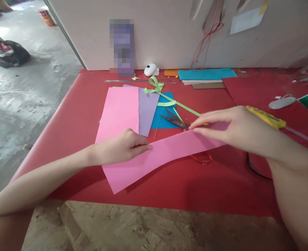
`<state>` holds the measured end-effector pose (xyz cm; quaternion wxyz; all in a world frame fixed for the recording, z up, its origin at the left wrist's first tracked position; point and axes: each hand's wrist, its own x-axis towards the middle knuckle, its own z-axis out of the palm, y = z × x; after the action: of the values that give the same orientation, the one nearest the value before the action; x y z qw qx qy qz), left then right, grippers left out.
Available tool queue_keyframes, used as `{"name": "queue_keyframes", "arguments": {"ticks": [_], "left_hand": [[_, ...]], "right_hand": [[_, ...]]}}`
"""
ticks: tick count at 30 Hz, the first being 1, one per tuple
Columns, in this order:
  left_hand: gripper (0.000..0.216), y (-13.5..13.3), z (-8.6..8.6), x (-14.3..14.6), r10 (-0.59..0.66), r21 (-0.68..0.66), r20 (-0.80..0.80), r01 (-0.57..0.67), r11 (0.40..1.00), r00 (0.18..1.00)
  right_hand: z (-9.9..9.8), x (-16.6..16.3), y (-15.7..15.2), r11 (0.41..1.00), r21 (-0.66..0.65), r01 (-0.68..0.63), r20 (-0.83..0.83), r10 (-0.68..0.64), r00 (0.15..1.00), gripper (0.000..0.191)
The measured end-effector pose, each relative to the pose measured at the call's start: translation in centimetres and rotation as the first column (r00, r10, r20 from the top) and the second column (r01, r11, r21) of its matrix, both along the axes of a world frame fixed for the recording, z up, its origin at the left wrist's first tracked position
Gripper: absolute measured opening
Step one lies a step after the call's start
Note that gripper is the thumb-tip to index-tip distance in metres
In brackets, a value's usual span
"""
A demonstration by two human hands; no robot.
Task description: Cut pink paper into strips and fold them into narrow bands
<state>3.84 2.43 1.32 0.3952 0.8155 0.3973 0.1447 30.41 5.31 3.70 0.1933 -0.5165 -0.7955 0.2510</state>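
A long strip of pink paper [169, 148] stretches between my two hands across the red table. My left hand [133, 146] pinches its upper edge near the middle, thumb and fingers together. Toward the other end, my right hand [219, 127] grips the same edge between thumb and fingers. Behind the strip lie scissors [176, 121] with dark blades spread apart; an orange-red handle shows below the strip. A second pink sheet [119, 111] lies flat behind my left hand, over a purple sheet [148, 111] and near a blue sheet [156, 122].
Green paper strips [166, 104] curl behind the scissors. A yellow cutter [267, 118] and a glue gun-like white item [282, 103] lie at right. Folded turquoise paper [207, 74] and a white round object [150, 69] sit along the wall. The table's left edge borders a concrete floor.
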Motion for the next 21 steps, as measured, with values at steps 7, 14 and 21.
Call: {"name": "queue_keyframes", "arguments": {"ticks": [7,14,21], "left_hand": [[0.036,-0.9,-0.1,0.4,-0.056,0.032,-0.091,0.059,0.998,0.994],[0.036,-1.0,0.8,0.4,-0.092,0.006,-0.101,0.093,0.996,0.991],[0.037,-0.9,1.5,0.1,-0.133,-0.033,-0.058,0.131,0.991,0.989]], "right_hand": [[-0.3,-5.9,-2.5,0.962,-0.151,-0.228,-0.112,0.212,0.971,0.019],[0.2,-6.7,-1.9,0.945,-0.253,-0.207,-0.034,0.205,0.978,0.016],[0.5,-5.4,-1.2,0.927,-0.348,-0.14,-0.002,0.148,0.989,0.015]]}}
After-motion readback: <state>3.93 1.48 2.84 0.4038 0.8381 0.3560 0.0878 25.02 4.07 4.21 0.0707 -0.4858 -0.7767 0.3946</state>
